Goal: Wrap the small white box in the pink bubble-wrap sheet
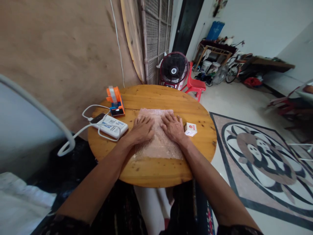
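Note:
A sheet of clear, pinkish bubble wrap [158, 143] lies spread on the round wooden table [156, 173]. My left hand [142, 129] rests flat on its left side with the fingers stretched forward. On the right side of the sheet, my right hand [173, 126] lies flat too, fingers apart. Neither hand grips anything. Just to the right of my right hand stands a small white box [190, 129] with red print, apart from the fingers.
At the table's left are an orange and blue tape dispenser [116, 101] and a white power bank [111, 126] with a looped white cable. Behind the table stand a fan [174, 68] and a red plastic chair [195, 84]. A wall borders the left side.

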The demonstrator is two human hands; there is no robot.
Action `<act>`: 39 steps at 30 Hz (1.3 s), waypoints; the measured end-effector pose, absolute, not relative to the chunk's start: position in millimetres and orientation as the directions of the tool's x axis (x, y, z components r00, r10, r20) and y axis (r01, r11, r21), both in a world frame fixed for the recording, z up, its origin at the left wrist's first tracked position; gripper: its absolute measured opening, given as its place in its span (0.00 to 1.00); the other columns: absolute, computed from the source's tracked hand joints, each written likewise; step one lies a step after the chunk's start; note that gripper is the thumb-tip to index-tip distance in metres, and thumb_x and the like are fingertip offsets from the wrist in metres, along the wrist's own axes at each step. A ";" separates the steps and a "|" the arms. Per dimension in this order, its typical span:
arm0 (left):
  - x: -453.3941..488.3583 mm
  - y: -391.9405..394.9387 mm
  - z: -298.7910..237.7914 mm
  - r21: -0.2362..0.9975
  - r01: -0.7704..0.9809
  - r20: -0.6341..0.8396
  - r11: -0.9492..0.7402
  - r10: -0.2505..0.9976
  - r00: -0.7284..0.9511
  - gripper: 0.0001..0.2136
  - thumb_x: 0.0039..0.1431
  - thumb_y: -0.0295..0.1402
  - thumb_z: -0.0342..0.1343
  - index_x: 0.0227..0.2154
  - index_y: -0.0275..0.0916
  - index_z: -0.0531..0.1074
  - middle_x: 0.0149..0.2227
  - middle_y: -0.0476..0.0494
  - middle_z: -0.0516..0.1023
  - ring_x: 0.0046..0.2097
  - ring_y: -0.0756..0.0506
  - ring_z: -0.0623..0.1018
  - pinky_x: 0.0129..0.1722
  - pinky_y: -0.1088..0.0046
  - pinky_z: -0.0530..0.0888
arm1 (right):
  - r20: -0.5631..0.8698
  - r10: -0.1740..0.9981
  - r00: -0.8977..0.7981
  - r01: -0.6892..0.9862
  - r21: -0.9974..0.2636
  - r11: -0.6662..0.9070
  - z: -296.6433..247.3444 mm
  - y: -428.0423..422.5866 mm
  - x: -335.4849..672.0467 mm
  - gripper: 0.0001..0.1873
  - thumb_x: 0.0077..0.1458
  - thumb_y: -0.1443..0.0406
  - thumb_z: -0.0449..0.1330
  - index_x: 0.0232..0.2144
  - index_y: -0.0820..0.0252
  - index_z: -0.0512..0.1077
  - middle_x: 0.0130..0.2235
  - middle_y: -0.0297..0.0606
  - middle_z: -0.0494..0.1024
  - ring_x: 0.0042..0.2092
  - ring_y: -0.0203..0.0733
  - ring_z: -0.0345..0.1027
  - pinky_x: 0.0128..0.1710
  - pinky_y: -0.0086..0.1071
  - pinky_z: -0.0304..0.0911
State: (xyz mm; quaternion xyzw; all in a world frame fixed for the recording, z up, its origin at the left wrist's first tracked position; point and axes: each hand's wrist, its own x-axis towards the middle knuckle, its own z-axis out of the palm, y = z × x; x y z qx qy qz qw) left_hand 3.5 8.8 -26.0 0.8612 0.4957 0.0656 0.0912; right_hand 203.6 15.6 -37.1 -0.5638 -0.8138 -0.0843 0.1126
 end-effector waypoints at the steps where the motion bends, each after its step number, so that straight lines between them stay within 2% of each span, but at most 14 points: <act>1: 3.0 9.6 -26.6 0.221 0.859 0.016 -0.463 0.882 0.471 0.28 0.59 0.37 0.43 0.63 0.37 0.52 0.67 0.32 0.54 0.67 0.31 0.53 0.61 0.44 0.52 | 0.272 0.914 -0.302 0.949 -0.003 0.315 -38.5 16.1 203.7 0.26 0.65 0.53 0.43 0.59 0.58 0.63 0.63 0.45 0.63 0.65 0.54 0.50 0.61 0.52 0.43; 4: 1.0 12.5 -29.2 0.212 0.905 -0.009 -0.369 0.925 0.379 0.31 0.59 0.40 0.45 0.64 0.34 0.49 0.67 0.27 0.52 0.67 0.27 0.51 0.60 0.41 0.52 | 0.262 0.936 -0.235 0.968 -0.023 0.250 -40.3 16.7 203.5 0.28 0.65 0.52 0.43 0.59 0.61 0.61 0.63 0.49 0.62 0.63 0.55 0.52 0.59 0.50 0.47; 7: -0.6 13.0 -31.4 0.201 0.925 -0.018 -0.322 0.943 0.332 0.32 0.58 0.42 0.46 0.64 0.36 0.50 0.67 0.27 0.50 0.67 0.25 0.48 0.59 0.37 0.49 | 0.260 0.945 -0.196 0.977 -0.025 0.210 -40.0 16.4 203.3 0.29 0.65 0.51 0.43 0.58 0.64 0.62 0.62 0.52 0.62 0.63 0.56 0.52 0.58 0.50 0.47; 10: -0.7 11.4 -31.8 0.176 0.902 0.075 -0.394 0.919 0.386 0.29 0.57 0.39 0.48 0.62 0.39 0.55 0.67 0.29 0.50 0.68 0.27 0.45 0.60 0.35 0.45 | 0.265 0.950 -0.168 0.983 -0.026 0.181 -39.4 16.3 203.6 0.29 0.65 0.51 0.43 0.57 0.66 0.62 0.62 0.54 0.62 0.62 0.56 0.52 0.57 0.49 0.47; 12: 0.2 11.2 -31.6 0.165 0.859 0.161 -0.485 0.872 0.462 0.28 0.56 0.35 0.50 0.61 0.39 0.58 0.67 0.31 0.51 0.69 0.29 0.44 0.62 0.39 0.45 | 0.260 0.952 -0.160 0.985 -0.028 0.173 -38.9 16.5 203.9 0.29 0.65 0.51 0.43 0.58 0.66 0.62 0.62 0.53 0.62 0.62 0.57 0.53 0.56 0.48 0.48; 14: 1.0 12.3 -31.8 0.171 0.789 0.216 -0.590 0.804 0.555 0.27 0.54 0.32 0.50 0.59 0.39 0.62 0.66 0.35 0.56 0.68 0.33 0.48 0.64 0.46 0.48 | 0.250 0.955 -0.156 0.985 -0.028 0.169 -38.3 16.7 204.0 0.30 0.64 0.51 0.42 0.58 0.65 0.61 0.62 0.52 0.62 0.61 0.57 0.53 0.55 0.48 0.49; 16: 1.4 13.9 -32.2 0.196 0.717 0.234 -0.669 0.742 0.628 0.25 0.54 0.29 0.49 0.56 0.39 0.66 0.63 0.38 0.63 0.66 0.37 0.56 0.65 0.54 0.53 | 0.246 0.956 -0.159 0.985 -0.025 0.170 -38.1 16.9 204.1 0.30 0.64 0.51 0.42 0.58 0.65 0.61 0.62 0.52 0.62 0.61 0.56 0.53 0.55 0.48 0.49; 19: 0.9 14.5 -30.9 0.244 0.699 0.227 -0.672 0.741 0.632 0.21 0.53 0.28 0.48 0.51 0.39 0.70 0.58 0.40 0.70 0.61 0.40 0.66 0.62 0.60 0.61 | 0.252 0.953 -0.167 0.984 -0.020 0.177 -38.2 17.1 204.3 0.30 0.65 0.51 0.42 0.58 0.64 0.61 0.62 0.53 0.62 0.62 0.56 0.52 0.56 0.48 0.48; 21: 0.6 13.3 -28.1 0.261 0.714 0.221 -0.650 0.760 0.611 0.19 0.54 0.30 0.49 0.49 0.38 0.71 0.56 0.39 0.71 0.58 0.40 0.69 0.60 0.60 0.63 | 0.259 0.951 -0.168 0.984 -0.019 0.179 -37.7 16.7 204.6 0.29 0.65 0.52 0.43 0.58 0.64 0.61 0.62 0.53 0.62 0.62 0.56 0.52 0.56 0.48 0.49; 24: 1.2 10.9 -23.9 0.264 0.722 0.199 -0.640 0.768 0.609 0.17 0.57 0.38 0.51 0.47 0.38 0.71 0.55 0.37 0.72 0.57 0.38 0.70 0.58 0.58 0.65 | 0.287 0.937 -0.199 0.978 0.003 0.207 -34.0 13.9 204.5 0.27 0.65 0.56 0.45 0.60 0.65 0.60 0.63 0.52 0.61 0.64 0.55 0.50 0.58 0.49 0.47; 29: 1.9 11.6 -25.3 0.230 0.763 0.155 -0.604 0.797 0.584 0.29 0.55 0.49 0.53 0.55 0.36 0.64 0.62 0.34 0.62 0.63 0.34 0.62 0.61 0.54 0.59 | 0.339 0.891 -0.302 0.953 0.087 0.290 -26.6 5.9 203.3 0.26 0.63 0.68 0.45 0.63 0.64 0.56 0.66 0.47 0.57 0.67 0.51 0.43 0.63 0.50 0.37; 34: -1.0 13.7 -28.3 0.220 0.778 0.098 -0.589 0.807 0.583 0.33 0.53 0.52 0.54 0.58 0.37 0.62 0.65 0.33 0.59 0.64 0.33 0.60 0.61 0.52 0.59 | 0.293 0.930 -0.223 0.975 0.080 0.208 -30.3 6.3 205.2 0.25 0.63 0.68 0.43 0.62 0.69 0.58 0.62 0.52 0.63 0.64 0.55 0.49 0.60 0.49 0.44; 36: -1.6 13.7 -27.8 0.222 0.776 0.095 -0.591 0.805 0.586 0.34 0.53 0.53 0.54 0.59 0.37 0.62 0.65 0.32 0.58 0.65 0.33 0.59 0.61 0.51 0.58 | 0.318 0.924 -0.211 0.977 0.093 0.192 -30.2 6.9 206.2 0.26 0.63 0.69 0.43 0.62 0.70 0.57 0.62 0.53 0.63 0.64 0.55 0.49 0.58 0.48 0.45; 39: -1.6 13.9 -26.7 0.229 0.767 0.087 -0.600 0.797 0.597 0.33 0.53 0.52 0.53 0.58 0.37 0.63 0.64 0.33 0.60 0.64 0.32 0.60 0.61 0.50 0.57 | 0.397 0.884 -0.249 0.968 0.120 0.219 -24.7 5.1 206.1 0.24 0.63 0.69 0.44 0.61 0.67 0.59 0.63 0.51 0.62 0.61 0.54 0.51 0.55 0.45 0.47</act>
